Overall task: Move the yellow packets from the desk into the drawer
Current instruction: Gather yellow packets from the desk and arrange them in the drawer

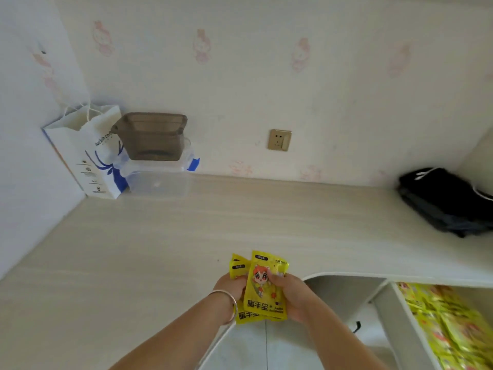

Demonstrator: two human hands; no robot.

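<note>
Desk [160, 236] bare ahead of hands; both left hand [231, 285] & right hand [292, 296] grip packets [265, 287] at its edge. Drawer [394, 311] to right holds more packets.

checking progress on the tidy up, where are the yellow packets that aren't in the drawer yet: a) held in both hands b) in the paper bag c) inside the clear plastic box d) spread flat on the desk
a: the left hand and right hand each have a grip on the bunch of yellow packets over the desk edge, while the open drawer at lower right already holds more.
</note>
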